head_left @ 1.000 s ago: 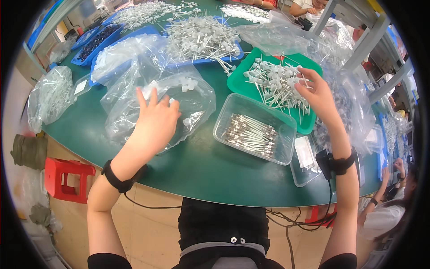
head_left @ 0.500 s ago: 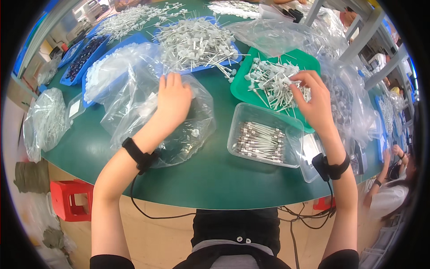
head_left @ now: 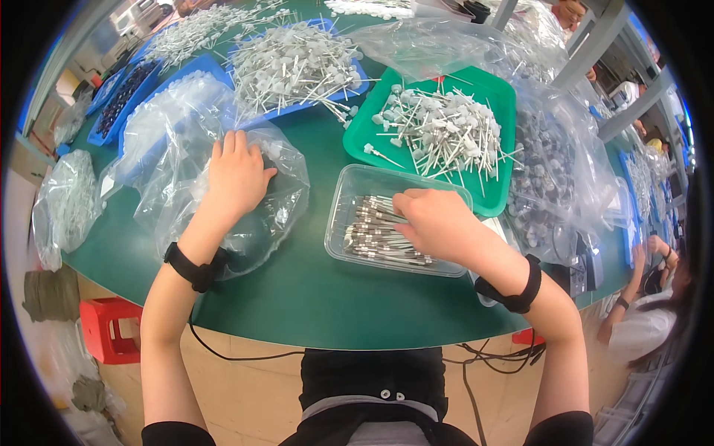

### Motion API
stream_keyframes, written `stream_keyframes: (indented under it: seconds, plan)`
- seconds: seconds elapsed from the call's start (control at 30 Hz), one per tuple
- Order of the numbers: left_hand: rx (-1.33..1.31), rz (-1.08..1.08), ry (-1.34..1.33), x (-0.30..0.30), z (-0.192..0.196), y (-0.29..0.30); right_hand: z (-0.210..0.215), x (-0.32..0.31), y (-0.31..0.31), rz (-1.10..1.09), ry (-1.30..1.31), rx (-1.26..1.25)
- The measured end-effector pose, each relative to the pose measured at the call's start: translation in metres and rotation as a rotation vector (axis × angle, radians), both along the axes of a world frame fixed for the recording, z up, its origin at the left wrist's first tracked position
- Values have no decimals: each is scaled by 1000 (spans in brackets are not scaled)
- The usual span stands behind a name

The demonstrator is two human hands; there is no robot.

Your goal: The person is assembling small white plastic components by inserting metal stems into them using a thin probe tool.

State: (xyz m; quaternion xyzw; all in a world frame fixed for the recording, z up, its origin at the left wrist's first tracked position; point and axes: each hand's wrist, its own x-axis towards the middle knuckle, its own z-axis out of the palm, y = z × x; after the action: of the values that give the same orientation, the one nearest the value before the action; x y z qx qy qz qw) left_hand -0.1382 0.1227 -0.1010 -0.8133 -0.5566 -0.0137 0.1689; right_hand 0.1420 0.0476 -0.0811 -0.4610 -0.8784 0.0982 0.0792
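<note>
My left hand [head_left: 239, 177] rests on a crumpled clear plastic bag [head_left: 279, 204] with small white pieces inside; its fingers are spread, thumb apart. My right hand [head_left: 440, 221] is over a clear plastic box [head_left: 338, 249]. Its curled fingers reach among thin pale rods with metal ends [head_left: 375, 236]; what they pinch, if anything, is hidden. Just beyond the box, a green tray [head_left: 379, 123] holds a heap of thin rods with white translucent heads [head_left: 454, 130]. One such rod [head_left: 383, 154] lies apart inside this tray.
Blue trays stand at the far left: one with white-headed rods [head_left: 294, 63], one with white pieces [head_left: 178, 108], one with dark pieces [head_left: 134, 93]. Bagged grey pieces [head_left: 547, 175] lie right of the green tray. Grey shelf posts [head_left: 584, 63] rise behind. Another person's hands [head_left: 658, 249] show at right.
My right hand has left the heap in the green tray and come down into the clear box. My left hand stays on the bag. The whole view has shifted slightly.
</note>
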Motion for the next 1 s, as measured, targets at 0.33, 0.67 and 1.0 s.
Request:
stream_keyframes:
  seconds: [0.33,0.67,1.0]
  plan:
    - [73,-206,-307,6,32,-38,17,8,-10,-10,74,28]
    - [-768,-442,-1698,78,106,-90,84,36,-31,-62,397,100]
    - [-1037,-742,-1908,132,124,-102,128,51,-66,-257,943,121]
